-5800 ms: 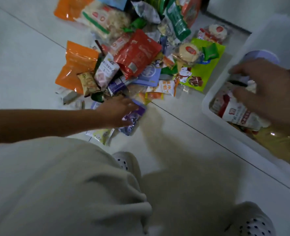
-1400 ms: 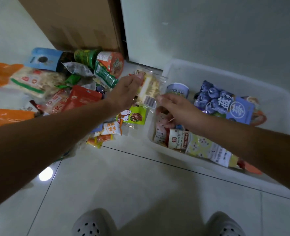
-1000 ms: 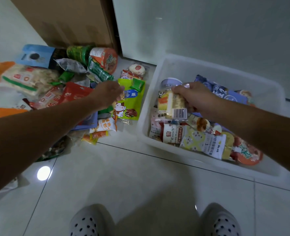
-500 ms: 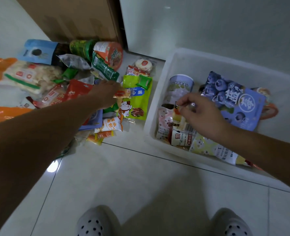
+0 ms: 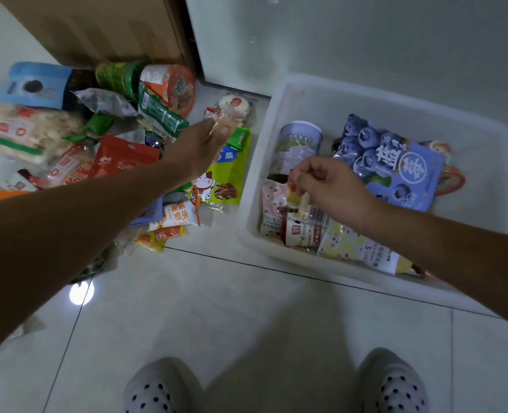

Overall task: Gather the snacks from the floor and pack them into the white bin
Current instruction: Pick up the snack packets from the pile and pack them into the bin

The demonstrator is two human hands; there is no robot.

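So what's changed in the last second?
The cake packet went from the left hand to the right hand, which lowered it into the white bin and still pinches it. The left hand returned to the pile and pinched up a small snack. The blueberry bag stayed put.

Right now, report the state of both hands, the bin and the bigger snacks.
white bin, open-topped, partly filled.
left hand, pinching a small wrapped snack in the air.
right hand, pinching a cake packet over the bin.
blueberry bag, lying inside the bin.
noodle bowl, tipped on its side on the floor.
green nut bag, flat on the floor beside the bin.
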